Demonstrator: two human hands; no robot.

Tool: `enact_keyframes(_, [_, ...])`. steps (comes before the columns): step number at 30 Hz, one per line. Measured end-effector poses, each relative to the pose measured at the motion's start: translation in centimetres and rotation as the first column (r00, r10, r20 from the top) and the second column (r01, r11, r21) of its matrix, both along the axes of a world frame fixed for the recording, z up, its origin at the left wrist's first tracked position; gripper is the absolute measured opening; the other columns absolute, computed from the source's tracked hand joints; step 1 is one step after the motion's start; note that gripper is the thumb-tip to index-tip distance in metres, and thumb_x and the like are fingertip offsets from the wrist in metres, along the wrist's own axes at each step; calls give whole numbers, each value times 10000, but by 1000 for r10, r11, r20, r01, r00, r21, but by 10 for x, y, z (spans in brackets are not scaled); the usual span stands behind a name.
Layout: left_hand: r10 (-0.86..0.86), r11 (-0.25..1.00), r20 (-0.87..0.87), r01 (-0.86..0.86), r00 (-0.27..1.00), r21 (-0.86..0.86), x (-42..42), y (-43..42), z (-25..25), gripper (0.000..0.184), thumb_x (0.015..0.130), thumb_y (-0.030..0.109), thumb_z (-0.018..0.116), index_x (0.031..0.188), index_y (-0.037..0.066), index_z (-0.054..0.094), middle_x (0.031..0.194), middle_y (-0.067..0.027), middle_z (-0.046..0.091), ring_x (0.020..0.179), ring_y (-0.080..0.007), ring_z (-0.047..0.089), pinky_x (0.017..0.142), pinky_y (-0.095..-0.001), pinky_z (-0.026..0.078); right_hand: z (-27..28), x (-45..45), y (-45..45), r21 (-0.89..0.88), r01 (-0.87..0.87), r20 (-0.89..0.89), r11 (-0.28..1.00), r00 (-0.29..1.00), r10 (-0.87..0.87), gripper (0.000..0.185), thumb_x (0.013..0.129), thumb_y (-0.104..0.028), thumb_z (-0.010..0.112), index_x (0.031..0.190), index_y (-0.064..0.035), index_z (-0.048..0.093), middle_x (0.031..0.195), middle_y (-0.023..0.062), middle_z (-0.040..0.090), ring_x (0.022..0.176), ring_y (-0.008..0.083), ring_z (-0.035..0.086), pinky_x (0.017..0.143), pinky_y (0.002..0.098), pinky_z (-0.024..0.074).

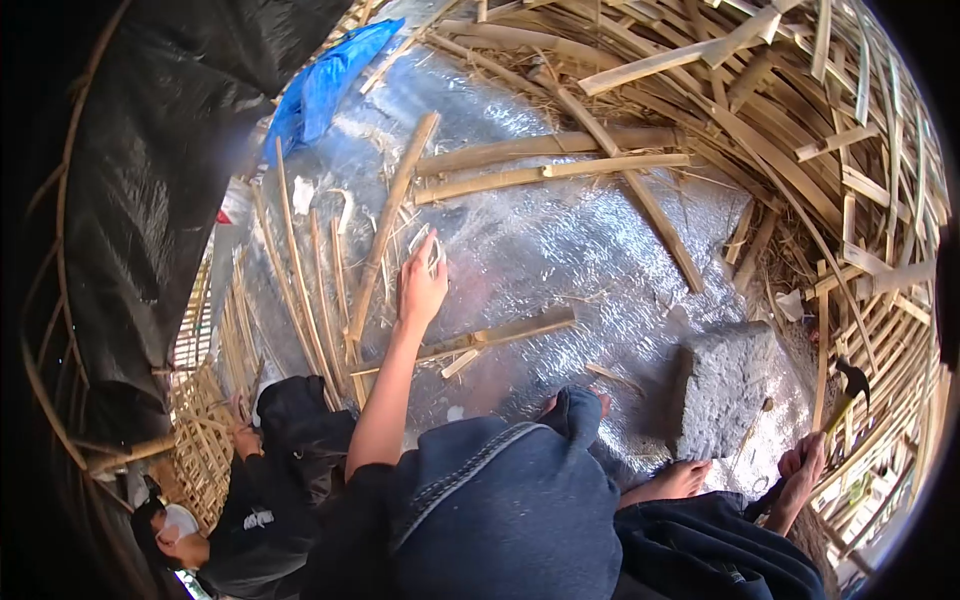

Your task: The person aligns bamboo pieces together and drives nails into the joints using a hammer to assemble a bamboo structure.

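My left hand (pixel 425 285) reaches forward over the shiny silver sheet (pixel 520 250), its fingers closed around something small and pale that I cannot make out. Just above and left of it lies an upright split bamboo piece (pixel 395 215); more bamboo strips (pixel 560 172) lie ahead. At the far right, my right hand (pixel 800 467) is wrapped round the handle of a hammer (pixel 853 388), whose dark head points up. A rough grey block (pixel 725 390) stands on the sheet to the left of the hammer. Below my left hand lies a flat bamboo strip (pixel 510 332).
A masked person (pixel 250 525) in black sits at the left, one hand (pixel 246 440) near thin bamboo sticks (pixel 300 270). Woven bamboo (pixel 790 130) curves around the right side. A blue plastic sheet (pixel 325 85) and black sheeting (pixel 150 210) are at upper left.
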State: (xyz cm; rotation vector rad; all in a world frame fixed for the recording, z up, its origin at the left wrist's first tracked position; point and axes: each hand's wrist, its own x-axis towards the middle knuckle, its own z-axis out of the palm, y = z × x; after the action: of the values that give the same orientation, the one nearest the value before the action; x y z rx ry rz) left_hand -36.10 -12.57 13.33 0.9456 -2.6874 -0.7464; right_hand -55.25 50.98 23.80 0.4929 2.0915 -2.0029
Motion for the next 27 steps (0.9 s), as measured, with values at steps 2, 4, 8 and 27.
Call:
enact_keyframes(2, [235,970,68,-229,970,-88,-14,-12,-3,604,876,84,624,1448,22,439,1434,-275,481,1271,-408,528,1053,-433,444,-1,-3,12,-5,-23,-10,1000,1000,23,320,1071,-349,470,827,-146,437,634,-78,299,450,4,222,381,202,160])
enact_keyframes(4, [296,917,16,-279,955,-286,-10,-38,-24,653,868,102,639,1471,18,404,1435,-276,481,1267,-409,532,1063,-429,440,-3,-6,14,27,21,-19,999,1000,-20,315,1069,-351,477,835,-142,446,631,-79,292,450,4,216,382,201,163])
enact_keyframes(8, [527,808,31,-489,849,-327,7,-71,-18,783,826,118,666,1509,-25,311,1463,-276,453,1280,-419,522,1088,-432,435,0,-2,17,9,21,-12,1000,1000,-21,308,1067,-343,484,837,-142,446,626,-81,290,446,2,208,382,200,164])
enact_keyframes(27, [124,984,-88,-134,988,-118,85,23,130,766,798,-89,637,1506,81,399,1295,-162,606,1060,-295,629,910,-358,491,8,2,-2,24,53,44,998,998,-54,293,1059,-349,489,833,-164,464,679,-86,356,488,-5,291,413,186,219])
